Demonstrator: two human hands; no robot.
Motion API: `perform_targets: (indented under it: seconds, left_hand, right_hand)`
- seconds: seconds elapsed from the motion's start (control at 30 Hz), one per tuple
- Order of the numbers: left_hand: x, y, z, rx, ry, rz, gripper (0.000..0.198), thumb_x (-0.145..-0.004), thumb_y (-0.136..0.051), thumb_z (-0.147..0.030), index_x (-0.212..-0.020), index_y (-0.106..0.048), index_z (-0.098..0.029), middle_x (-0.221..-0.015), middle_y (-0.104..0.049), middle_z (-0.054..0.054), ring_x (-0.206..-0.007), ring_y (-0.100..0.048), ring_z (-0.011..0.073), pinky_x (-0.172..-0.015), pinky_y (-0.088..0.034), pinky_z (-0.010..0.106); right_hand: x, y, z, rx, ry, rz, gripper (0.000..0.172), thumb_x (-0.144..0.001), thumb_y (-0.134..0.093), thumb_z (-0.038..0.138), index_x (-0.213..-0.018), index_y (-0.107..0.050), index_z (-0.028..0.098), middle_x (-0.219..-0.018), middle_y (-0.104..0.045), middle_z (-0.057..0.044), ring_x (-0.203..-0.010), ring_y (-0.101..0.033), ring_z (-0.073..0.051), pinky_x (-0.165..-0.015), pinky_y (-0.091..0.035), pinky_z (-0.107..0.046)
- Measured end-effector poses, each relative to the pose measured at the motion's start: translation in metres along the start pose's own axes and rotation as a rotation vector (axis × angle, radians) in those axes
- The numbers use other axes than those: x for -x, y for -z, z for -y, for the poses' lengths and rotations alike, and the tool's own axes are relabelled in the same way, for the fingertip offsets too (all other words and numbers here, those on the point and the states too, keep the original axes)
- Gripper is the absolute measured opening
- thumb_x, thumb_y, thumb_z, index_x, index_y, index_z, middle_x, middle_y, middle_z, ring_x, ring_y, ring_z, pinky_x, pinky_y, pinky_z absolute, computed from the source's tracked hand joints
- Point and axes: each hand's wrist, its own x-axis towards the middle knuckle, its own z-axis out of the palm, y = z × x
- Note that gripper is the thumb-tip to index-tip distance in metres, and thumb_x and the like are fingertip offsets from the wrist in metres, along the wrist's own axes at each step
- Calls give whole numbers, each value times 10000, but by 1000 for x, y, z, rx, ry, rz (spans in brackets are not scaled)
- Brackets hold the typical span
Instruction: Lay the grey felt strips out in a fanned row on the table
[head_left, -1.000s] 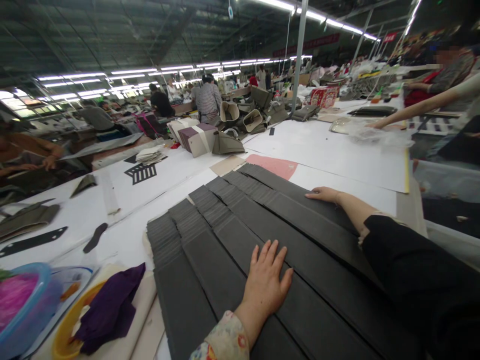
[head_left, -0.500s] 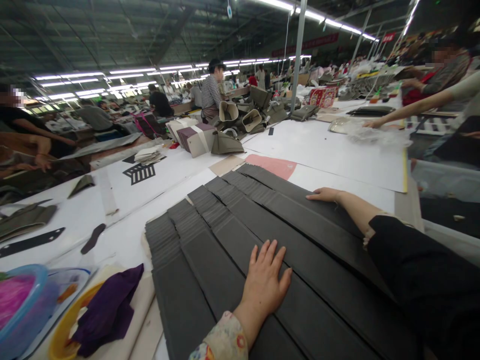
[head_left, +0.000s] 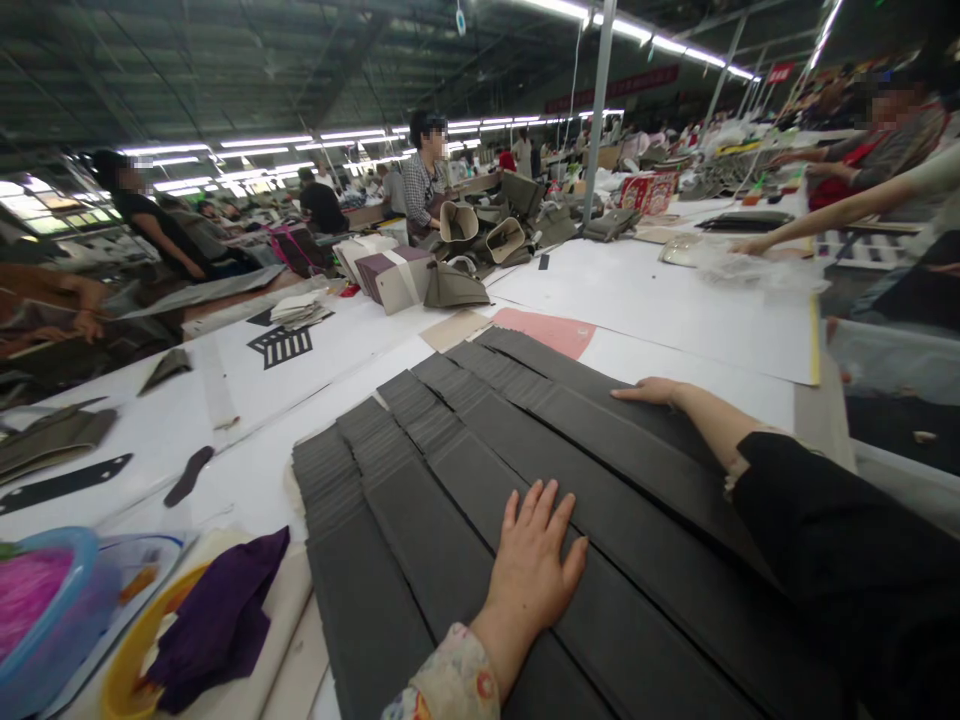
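Rows of dark grey flat strips (head_left: 600, 470), laid overlapping in stepped stacks, spread across the table in front of me. My left hand (head_left: 534, 560), in a floral sleeve, lies flat on the middle strips with its fingers spread. Farther out, my right hand (head_left: 651, 391), below a black sleeve, rests on the far right strip near its edge. Its fingers are stretched out, and I see nothing held in them. Just beyond the strips lie a pink sheet (head_left: 546, 332) and a beige piece (head_left: 454, 331).
Left of the strips, a purple cloth (head_left: 225, 620) hangs over a yellow basin (head_left: 124, 680) beside a blue basin (head_left: 90, 580). Bundled purple-and-white panels (head_left: 394, 278) and grey-green bag pieces (head_left: 455, 287) stand farther back. A co-worker's arm (head_left: 840, 220) reaches over clear plastic (head_left: 772, 275) at right.
Both my hands stay nearly still on the strips. At the far left, a person in black now stands more upright and farther right. The view has shifted very slightly.
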Motion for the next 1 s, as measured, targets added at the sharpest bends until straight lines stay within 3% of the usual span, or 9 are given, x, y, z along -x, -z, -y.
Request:
perform_targets:
  seconds: [0.17,0.37,0.53,0.67,0.8,0.87,0.9,1.0]
  left_hand:
    - [0,0,0,-4,-2,-6,479,-873,-294,-485,-1304,-359,-287,-1408,-347,4,-1303,-271,196,-1083,-220,477]
    - [1,-2,1,-15,1,-6,479,-873,-287,-489,-1308,-346,-297,-1414,-336,-5,-1306,-263,187,-1083,-222,469]
    - [1,-3,0,-18,-14,-28,477,-874,-301,-476,-1307,-351,-284,-1402,-356,16,-1301,-272,200,-1076,-220,480]
    - [3,-4,-1,-28,-30,-49,465,-871,-324,-462,-1293,-373,-273,-1388,-377,32,-1299,-275,213,-1069,-211,492]
    - [-3,8,-2,12,-25,53,478,-867,-333,-450,-1292,-377,-237,-1396,-362,68,-1304,-269,231,-1059,-190,513]
    - [-2,25,-7,53,1,136,525,-851,-377,-427,-1319,-333,-193,-1415,-321,107,-1311,-250,246,-1046,-212,513]
    - [2,36,-12,67,26,120,546,-849,-385,-406,-1337,-295,-178,-1431,-283,117,-1320,-228,244,-1046,-210,507]
    - [42,72,-34,88,6,58,565,-838,-415,-363,-1350,-255,-186,-1441,-263,108,-1328,-206,219,-1058,-191,484]
  right_hand:
    - [-6,-2,6,2,-3,55,763,-677,-459,702,-1093,-582,74,-1143,-579,-176,-1012,-562,-275,-856,-441,-351]
    - [-8,-5,16,45,-39,35,708,-665,-512,673,-1050,-597,85,-1102,-589,-187,-1001,-559,-294,-827,-439,-362]
    - [26,-1,34,99,-16,-178,637,-737,-508,562,-1194,-473,120,-1224,-482,-203,-1108,-459,-345,-873,-374,-467]
    - [85,20,54,106,106,-361,514,-821,-436,422,-1265,-380,168,-1301,-410,-155,-1164,-398,-304,-935,-333,-437]
    - [181,30,66,91,306,-394,430,-827,-426,408,-1196,-447,190,-1239,-479,-99,-1135,-440,-229,-959,-357,-345]
    - [238,21,67,-22,491,-393,421,-823,-432,414,-1170,-466,178,-1212,-495,-103,-1149,-432,-223,-993,-338,-354]
    - [267,13,66,-73,550,-381,427,-825,-430,425,-1173,-463,179,-1215,-491,-104,-1159,-424,-223,-1004,-330,-366]
    - [346,-17,60,-165,625,-297,428,-827,-430,437,-1175,-458,190,-1224,-484,-105,-1171,-418,-224,-1015,-326,-402]
